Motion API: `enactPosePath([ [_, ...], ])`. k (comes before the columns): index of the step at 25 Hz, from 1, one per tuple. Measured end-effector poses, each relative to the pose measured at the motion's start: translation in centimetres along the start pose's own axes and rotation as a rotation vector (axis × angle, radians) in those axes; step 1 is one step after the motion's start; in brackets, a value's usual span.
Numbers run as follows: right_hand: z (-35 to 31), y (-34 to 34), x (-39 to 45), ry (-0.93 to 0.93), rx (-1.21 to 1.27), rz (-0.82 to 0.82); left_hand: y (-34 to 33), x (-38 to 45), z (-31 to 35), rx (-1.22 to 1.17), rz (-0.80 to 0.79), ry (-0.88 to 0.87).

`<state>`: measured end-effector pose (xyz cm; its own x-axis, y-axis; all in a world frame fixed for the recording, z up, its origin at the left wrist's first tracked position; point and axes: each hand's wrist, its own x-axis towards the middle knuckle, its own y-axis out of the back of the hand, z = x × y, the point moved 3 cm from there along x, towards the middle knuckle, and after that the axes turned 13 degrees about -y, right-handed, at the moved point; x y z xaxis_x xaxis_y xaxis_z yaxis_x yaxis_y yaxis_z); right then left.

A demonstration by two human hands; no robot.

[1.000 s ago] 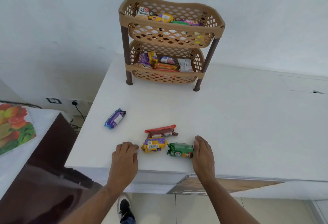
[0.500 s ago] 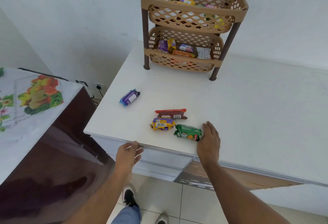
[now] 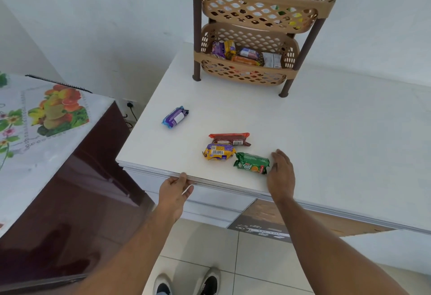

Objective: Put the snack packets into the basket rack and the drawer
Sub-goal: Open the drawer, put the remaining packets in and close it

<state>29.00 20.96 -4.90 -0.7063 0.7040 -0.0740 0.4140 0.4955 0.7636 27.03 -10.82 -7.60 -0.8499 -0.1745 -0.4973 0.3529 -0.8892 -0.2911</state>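
Observation:
A tan two-tier basket rack [image 3: 262, 7] stands at the back of the white counter [image 3: 326, 136], with several snack packets in both tiers. On the counter lie a purple packet [image 3: 175, 117], a red-brown packet [image 3: 229, 139], a yellow-purple packet [image 3: 218, 152] and a green packet [image 3: 251, 165]. My right hand [image 3: 281, 174] rests flat on the counter, just right of the green packet, fingers apart. My left hand [image 3: 175, 192] curls under the counter's front lip, gripping the top edge of the white drawer front [image 3: 217, 203].
A dark maroon appliance [image 3: 77, 196] with a fruit-print cover [image 3: 35, 126] stands close on the left. A wall socket with a plug [image 3: 130, 104] sits behind it. Below the counter are a floor of pale tiles [image 3: 256, 262] and my shoes [image 3: 186, 283].
My left hand left the countertop, dropped below the edge and took hold of the drawer front. The view shifted left and down. My right hand stayed beside the green packet.

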Motion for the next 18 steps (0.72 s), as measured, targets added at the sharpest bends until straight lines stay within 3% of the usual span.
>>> enactPosePath([
  [8,0.0,0.7,0.7,-0.087,0.175,-0.061,1.1,-0.1,-0.7,0.270,0.143,0.098],
  [18,0.0,0.5,1.1,-0.084,0.165,-0.073,5.5,-4.1,-1.2,0.226,0.108,0.181],
])
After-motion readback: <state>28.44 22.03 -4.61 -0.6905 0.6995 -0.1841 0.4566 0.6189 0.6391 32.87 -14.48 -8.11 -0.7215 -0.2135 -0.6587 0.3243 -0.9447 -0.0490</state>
